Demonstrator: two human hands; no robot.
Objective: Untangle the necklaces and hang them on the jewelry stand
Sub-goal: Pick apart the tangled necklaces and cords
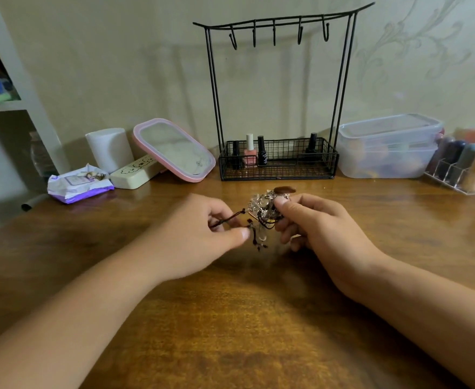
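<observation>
A tangled clump of necklaces (264,207), silver chain mixed with dark cord, is held just above the wooden table (230,318). My right hand (317,226) grips the clump between thumb and fingers. My left hand (202,228) pinches a dark cord (230,219) that leads out of the clump to the left. A short strand with small beads dangles below the clump. The black wire jewelry stand (278,94) stands behind, against the wall, with several bare hooks along its top bar.
The stand's basket holds nail polish bottles (249,153). A pink-framed mirror (174,150), a white roll, a cream case and a wipes pack (79,183) lie at the back left. Clear plastic boxes (387,147) and a lipstick organiser (466,167) sit at the back right.
</observation>
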